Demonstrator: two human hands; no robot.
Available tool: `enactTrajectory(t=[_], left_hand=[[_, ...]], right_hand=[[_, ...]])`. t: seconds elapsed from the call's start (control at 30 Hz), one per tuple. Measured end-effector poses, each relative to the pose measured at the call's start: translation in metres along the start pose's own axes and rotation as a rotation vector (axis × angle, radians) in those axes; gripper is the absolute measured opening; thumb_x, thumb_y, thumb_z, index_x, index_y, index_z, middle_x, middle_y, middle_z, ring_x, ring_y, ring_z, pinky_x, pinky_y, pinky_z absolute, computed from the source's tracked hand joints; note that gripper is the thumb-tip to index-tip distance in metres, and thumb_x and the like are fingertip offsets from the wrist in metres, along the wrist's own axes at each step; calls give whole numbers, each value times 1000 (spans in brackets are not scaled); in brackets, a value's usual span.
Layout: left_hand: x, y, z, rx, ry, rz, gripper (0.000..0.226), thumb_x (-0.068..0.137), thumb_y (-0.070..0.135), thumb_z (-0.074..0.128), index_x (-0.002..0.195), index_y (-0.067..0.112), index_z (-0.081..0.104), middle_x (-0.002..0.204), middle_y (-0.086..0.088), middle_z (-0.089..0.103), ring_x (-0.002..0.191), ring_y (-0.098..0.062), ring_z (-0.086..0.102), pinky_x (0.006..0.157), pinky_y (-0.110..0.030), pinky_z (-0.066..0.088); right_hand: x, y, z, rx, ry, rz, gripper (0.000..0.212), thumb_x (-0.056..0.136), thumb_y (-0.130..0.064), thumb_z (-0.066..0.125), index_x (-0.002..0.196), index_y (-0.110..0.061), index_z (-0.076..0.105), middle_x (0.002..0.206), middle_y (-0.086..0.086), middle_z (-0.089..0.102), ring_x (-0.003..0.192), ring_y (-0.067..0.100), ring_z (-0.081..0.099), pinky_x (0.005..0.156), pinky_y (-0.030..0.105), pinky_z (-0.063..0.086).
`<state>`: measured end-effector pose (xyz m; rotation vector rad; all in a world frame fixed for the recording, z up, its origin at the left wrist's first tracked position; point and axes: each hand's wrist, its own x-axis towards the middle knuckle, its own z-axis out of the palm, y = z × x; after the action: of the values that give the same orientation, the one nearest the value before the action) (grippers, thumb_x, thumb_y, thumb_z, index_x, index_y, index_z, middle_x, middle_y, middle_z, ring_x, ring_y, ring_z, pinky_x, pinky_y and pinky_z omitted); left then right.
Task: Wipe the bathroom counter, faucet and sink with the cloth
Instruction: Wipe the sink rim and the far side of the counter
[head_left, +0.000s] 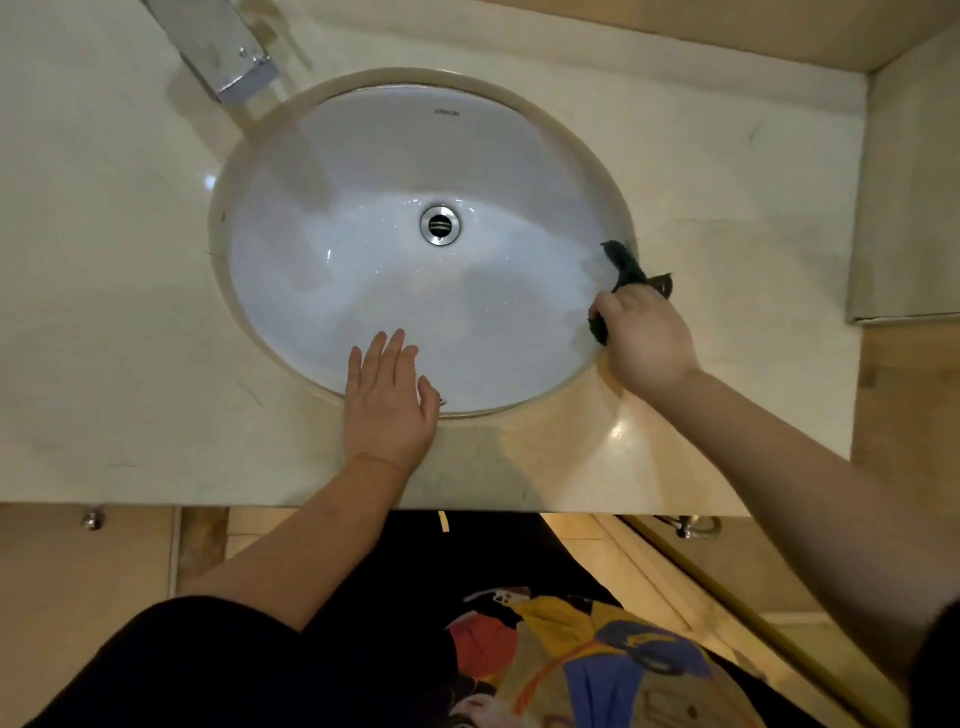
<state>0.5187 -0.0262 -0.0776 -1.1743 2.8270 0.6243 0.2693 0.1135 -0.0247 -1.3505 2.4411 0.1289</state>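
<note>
A white oval sink (374, 171) with a chrome drain (440, 224) is set into the cream marble counter (104, 312). The chrome faucet (223, 47) stands at the back left, its spout reaching toward the basin. My right hand (647, 338) is shut on a dark cloth (626, 262), pressed against the sink's right rim. My left hand (389, 400) rests flat with fingers apart on the sink's front rim, holding nothing.
A beige wall ledge (909, 182) borders the counter on the right. The counter's front edge (208, 501) runs across the frame, with tiled floor, a yellow pole (727, 603) and my dark clothing below it.
</note>
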Motion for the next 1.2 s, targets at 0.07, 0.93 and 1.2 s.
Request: enactTrajectory(t=[0.07,0.93,1.2], left_hand=[[1,0,0,-5,0,1,44,87,24,36,118,2,60,134,-15,55,132,-32,43,117,-44,15],[0,1,-4,-27,-15,-24,41,87,21,37,117,2,59,139,-15,49,135,-31,39,119,-45,15],[0,1,-6,-9,-39,-27,45,88,22,35,120,2,59,139,-15,50,134,-31,41,118,-47,18]], right_hand=[[-16,-27,12,46,-7,18,22,66,10,55,84,-4,59,74,14,60,73,32,54,60,31,31],[-3,41,6,10,27,-405,26,81,1,66,105,-9,65,102,10,67,99,30,60,88,36,43],[-6,42,12,13,119,-279,32,83,-9,53,112,-4,64,120,11,63,121,33,51,107,38,34]])
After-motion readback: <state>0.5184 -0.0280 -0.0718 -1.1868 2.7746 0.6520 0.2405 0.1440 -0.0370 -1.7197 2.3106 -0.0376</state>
